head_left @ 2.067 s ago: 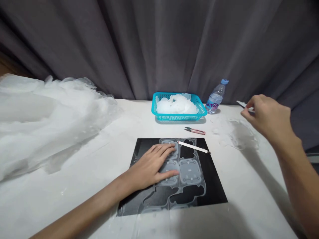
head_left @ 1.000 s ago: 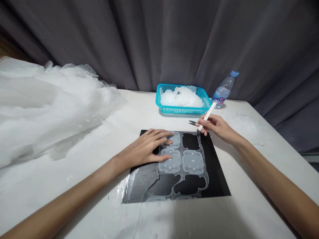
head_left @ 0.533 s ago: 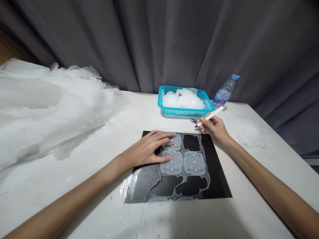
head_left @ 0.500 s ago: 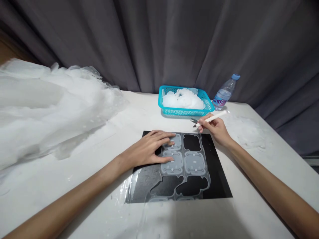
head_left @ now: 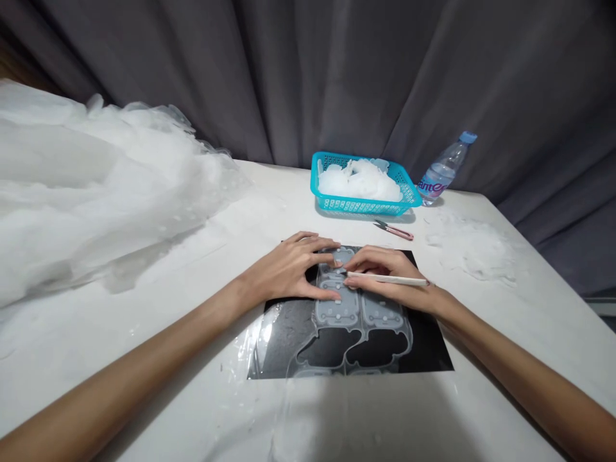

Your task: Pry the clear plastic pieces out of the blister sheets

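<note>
My left hand (head_left: 294,266) lies with fingers spread over the upper left of a translucent moulded sheet (head_left: 337,312), pressing it to a black mat (head_left: 428,350). Rounded-square pads show in the sheet, along with several pad-shaped openings where black shows through. Between the fingers of my right hand (head_left: 385,269) is a slim white craft knife (head_left: 392,279), its handle pointing right and its dark tip on the sheet close to my left fingertips. This hand covers part of the upper right pads.
Behind the mat lie thread snips (head_left: 395,231) with pinkish handles. A turquoise basket (head_left: 368,206) holds whitish translucent pieces, beside a water bottle (head_left: 440,173). A large heap of filmy white material (head_left: 106,186) covers the left; thin clear scraps (head_left: 476,250) lie right. Dark curtains (head_left: 327,77) hang behind the table.
My right hand has come down and left from above the mat's far edge, bringing the craft knife onto the sheet. The snips now show fully. My left hand stays on the sheet.
</note>
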Demonstrator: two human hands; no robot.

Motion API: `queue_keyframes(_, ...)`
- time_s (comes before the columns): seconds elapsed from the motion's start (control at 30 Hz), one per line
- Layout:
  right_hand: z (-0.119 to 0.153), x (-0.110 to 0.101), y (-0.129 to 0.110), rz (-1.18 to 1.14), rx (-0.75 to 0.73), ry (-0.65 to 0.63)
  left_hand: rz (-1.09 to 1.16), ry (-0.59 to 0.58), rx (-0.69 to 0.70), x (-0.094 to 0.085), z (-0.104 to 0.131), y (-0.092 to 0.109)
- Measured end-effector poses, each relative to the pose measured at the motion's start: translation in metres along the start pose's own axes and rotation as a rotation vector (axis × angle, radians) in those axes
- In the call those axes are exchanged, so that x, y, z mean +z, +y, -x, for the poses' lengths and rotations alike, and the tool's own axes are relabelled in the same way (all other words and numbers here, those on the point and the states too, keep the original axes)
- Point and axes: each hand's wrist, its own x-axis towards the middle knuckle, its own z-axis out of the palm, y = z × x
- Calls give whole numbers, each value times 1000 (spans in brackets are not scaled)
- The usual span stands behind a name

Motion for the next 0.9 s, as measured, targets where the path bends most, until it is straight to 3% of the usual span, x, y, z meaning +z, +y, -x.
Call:
queue_keyframes(0.37,0,0,-5,132,-124,-23,-6,-32,-25,-5,-2,3)
queue_keyframes(0.9,4,5,7,168,-158,-56,-32,3,29,-5,-1,4)
